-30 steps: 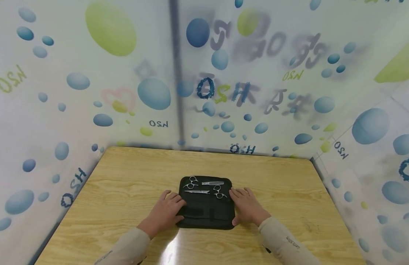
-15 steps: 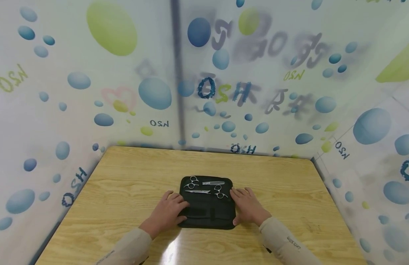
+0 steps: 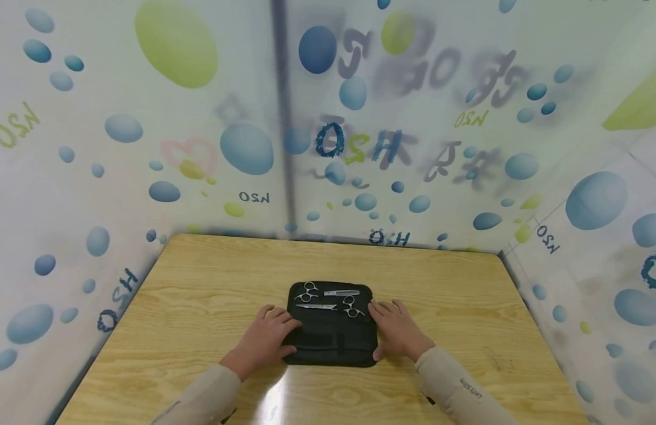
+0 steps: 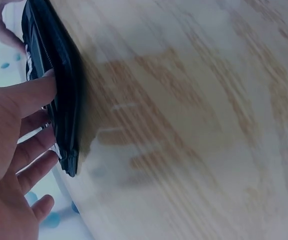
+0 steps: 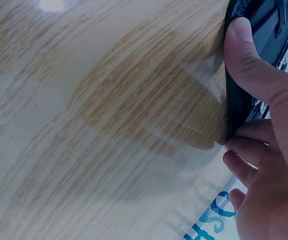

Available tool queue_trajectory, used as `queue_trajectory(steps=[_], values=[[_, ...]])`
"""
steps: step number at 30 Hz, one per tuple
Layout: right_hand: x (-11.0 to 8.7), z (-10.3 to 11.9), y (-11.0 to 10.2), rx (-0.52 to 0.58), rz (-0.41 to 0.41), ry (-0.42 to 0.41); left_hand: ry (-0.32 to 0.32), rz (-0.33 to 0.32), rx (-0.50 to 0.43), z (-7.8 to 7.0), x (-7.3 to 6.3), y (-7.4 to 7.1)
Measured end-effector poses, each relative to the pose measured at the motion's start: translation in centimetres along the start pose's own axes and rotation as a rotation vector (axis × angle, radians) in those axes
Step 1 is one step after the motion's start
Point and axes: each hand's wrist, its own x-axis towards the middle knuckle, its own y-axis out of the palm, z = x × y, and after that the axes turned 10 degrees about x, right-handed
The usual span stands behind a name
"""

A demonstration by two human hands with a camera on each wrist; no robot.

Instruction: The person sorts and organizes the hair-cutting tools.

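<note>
A black zippered case (image 3: 328, 330) lies open and flat on the wooden table (image 3: 227, 265). Two pairs of silver scissors sit in its far half. The upper scissors (image 3: 341, 293) have their finger rings at the left; the lower scissors (image 3: 351, 308) have theirs at the right. My left hand (image 3: 266, 336) touches the case's left edge, fingers spread, thumb near the front corner. At the right edge rests my right hand (image 3: 394, 330). In the right wrist view, the right thumb (image 5: 249, 60) lies on the zippered rim, with the other fingers against the side.
Wooden tabletop extends around the case on all sides. Beyond its back edge stands a pale wall (image 3: 243, 224) printed with blue and green spots and lettering. More patterned wall rises at the left and right.
</note>
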Motion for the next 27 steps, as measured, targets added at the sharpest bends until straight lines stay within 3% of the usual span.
queue_trajectory(steps=[17,27], values=[[0.00,0.07,-0.14,0.013,0.002,0.004,0.001,-0.005,-0.016,0.13,-0.15,0.27],[0.05,-0.20,0.12,0.031,-0.005,-0.008,-0.017,-0.041,0.001,0.19,-0.20,0.41]])
